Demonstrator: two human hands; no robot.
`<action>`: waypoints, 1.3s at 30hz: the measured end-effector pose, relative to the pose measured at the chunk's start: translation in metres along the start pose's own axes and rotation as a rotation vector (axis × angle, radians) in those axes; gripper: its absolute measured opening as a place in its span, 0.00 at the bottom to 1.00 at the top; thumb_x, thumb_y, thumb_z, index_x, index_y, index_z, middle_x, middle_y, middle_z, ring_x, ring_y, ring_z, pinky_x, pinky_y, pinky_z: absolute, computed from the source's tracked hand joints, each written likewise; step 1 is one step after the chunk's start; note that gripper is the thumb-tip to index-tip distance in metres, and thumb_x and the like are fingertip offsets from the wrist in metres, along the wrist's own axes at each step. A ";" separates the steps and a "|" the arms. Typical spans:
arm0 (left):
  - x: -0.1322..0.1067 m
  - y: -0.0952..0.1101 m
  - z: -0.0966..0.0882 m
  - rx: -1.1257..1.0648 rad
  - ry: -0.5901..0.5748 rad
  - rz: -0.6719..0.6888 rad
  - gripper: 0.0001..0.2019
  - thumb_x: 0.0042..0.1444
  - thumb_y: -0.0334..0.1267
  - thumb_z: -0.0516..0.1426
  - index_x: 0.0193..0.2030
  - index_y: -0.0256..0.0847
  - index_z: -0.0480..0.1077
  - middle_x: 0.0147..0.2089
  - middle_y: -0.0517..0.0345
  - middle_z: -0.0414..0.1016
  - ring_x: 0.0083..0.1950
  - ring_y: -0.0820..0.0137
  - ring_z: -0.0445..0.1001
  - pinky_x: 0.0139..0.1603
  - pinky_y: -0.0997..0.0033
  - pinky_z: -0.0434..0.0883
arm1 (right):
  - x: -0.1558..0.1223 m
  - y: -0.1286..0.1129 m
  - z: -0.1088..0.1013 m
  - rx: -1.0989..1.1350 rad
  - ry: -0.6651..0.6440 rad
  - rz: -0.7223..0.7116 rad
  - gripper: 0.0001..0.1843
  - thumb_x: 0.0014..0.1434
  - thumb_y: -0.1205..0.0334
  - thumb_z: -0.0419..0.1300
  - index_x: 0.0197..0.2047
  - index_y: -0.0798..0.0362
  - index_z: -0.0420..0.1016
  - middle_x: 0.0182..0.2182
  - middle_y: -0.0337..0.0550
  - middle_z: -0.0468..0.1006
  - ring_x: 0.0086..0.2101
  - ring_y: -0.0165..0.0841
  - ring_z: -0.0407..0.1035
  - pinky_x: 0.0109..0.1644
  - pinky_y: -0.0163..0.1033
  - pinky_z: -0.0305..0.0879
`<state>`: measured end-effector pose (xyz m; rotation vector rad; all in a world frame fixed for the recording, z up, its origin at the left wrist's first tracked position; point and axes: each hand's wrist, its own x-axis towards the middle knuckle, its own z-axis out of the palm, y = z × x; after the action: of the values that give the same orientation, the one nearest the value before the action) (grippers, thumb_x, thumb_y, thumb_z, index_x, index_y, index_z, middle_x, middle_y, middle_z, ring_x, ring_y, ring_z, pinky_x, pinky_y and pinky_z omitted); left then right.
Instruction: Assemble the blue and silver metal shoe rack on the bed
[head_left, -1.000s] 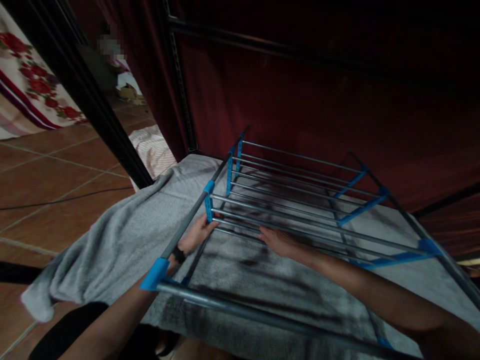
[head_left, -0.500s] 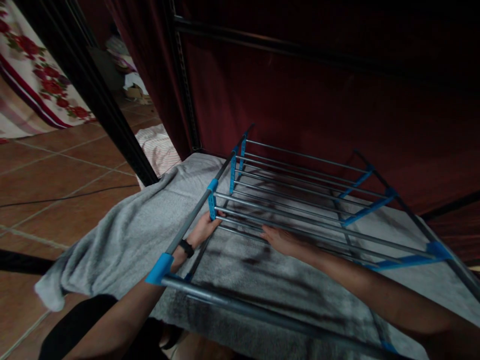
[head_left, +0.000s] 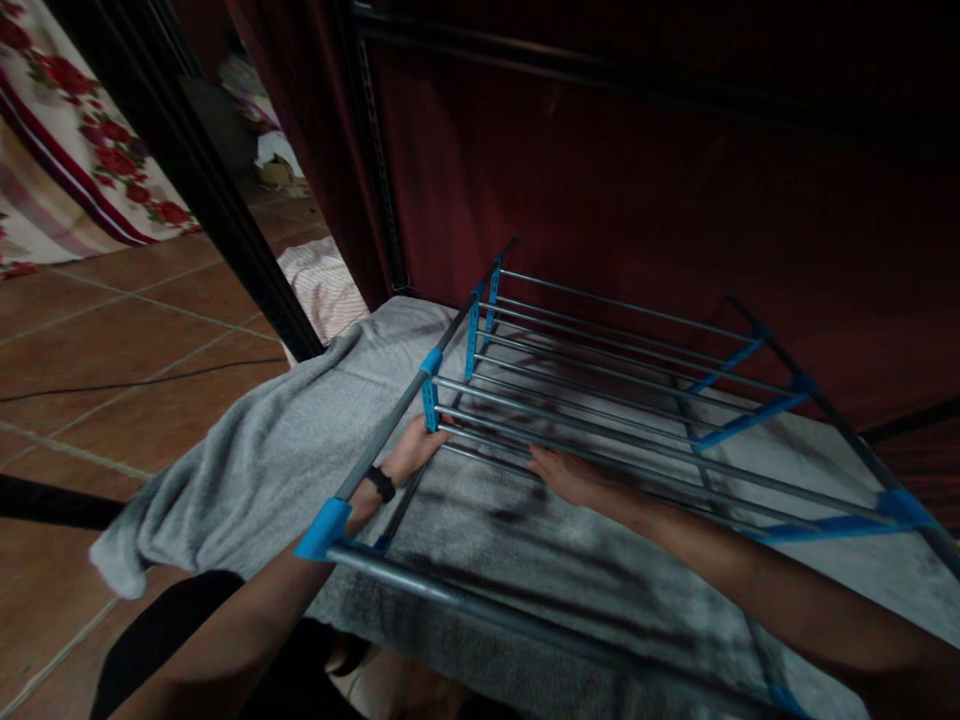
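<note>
Head cam: left hand [head_left: 412,447] is pinched on the blue bracket's [head_left: 430,402] low end; right hand [head_left: 564,474] is apart, at the low rods [head_left: 491,461], can't tell if gripping. Rack [head_left: 600,428] spreads ahead, rods running rightward from the left hand, the bracket's nearer one. Vs half a second ago, rack's slightly further right in view.

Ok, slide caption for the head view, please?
Left hand at a blue bracket, right hand by the bars of a metal rack on grey fabric.
</note>
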<state>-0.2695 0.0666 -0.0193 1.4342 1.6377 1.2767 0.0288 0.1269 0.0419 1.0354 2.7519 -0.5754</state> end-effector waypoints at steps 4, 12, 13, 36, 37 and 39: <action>0.001 -0.005 0.003 -0.029 -0.018 0.012 0.14 0.49 0.48 0.60 0.35 0.39 0.73 0.38 0.53 0.79 0.42 0.60 0.76 0.51 0.59 0.73 | 0.000 0.002 0.004 0.011 -0.003 0.003 0.14 0.71 0.55 0.46 0.43 0.53 0.69 0.36 0.46 0.77 0.32 0.34 0.69 0.34 0.37 0.58; -0.001 0.005 0.005 -0.053 0.003 -0.013 0.14 0.49 0.48 0.61 0.34 0.39 0.74 0.37 0.52 0.79 0.42 0.60 0.76 0.52 0.57 0.73 | 0.001 0.003 0.002 0.032 -0.024 0.031 0.15 0.71 0.54 0.45 0.44 0.51 0.70 0.34 0.45 0.77 0.32 0.34 0.69 0.34 0.37 0.57; -0.001 0.006 0.005 -0.052 0.011 -0.017 0.14 0.49 0.49 0.61 0.33 0.39 0.74 0.37 0.53 0.79 0.42 0.59 0.76 0.52 0.57 0.73 | 0.001 0.004 0.003 0.030 -0.027 0.032 0.16 0.71 0.54 0.45 0.45 0.51 0.70 0.35 0.45 0.77 0.32 0.34 0.69 0.34 0.37 0.57; 0.000 0.012 0.009 -0.141 0.023 -0.089 0.18 0.48 0.57 0.63 0.29 0.43 0.72 0.29 0.57 0.76 0.36 0.62 0.74 0.46 0.61 0.73 | 0.005 0.003 -0.003 0.256 -0.077 0.035 0.15 0.70 0.54 0.47 0.41 0.52 0.71 0.38 0.43 0.75 0.37 0.33 0.70 0.40 0.37 0.62; 0.000 0.013 0.008 -0.128 0.018 -0.086 0.18 0.48 0.56 0.63 0.28 0.43 0.72 0.30 0.56 0.76 0.37 0.62 0.74 0.46 0.61 0.73 | 0.006 0.004 -0.003 0.276 -0.079 0.031 0.15 0.70 0.54 0.47 0.42 0.52 0.71 0.38 0.42 0.75 0.38 0.33 0.70 0.40 0.37 0.63; -0.001 0.015 0.006 -0.105 0.013 -0.079 0.18 0.48 0.56 0.63 0.28 0.42 0.71 0.31 0.55 0.77 0.38 0.61 0.74 0.49 0.61 0.73 | 0.008 0.006 -0.002 0.312 -0.086 0.024 0.15 0.70 0.54 0.47 0.41 0.51 0.71 0.37 0.41 0.74 0.37 0.33 0.69 0.40 0.37 0.63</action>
<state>-0.2584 0.0669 -0.0078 1.2883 1.5959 1.3096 0.0271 0.1363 0.0396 1.0718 2.6257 -1.0449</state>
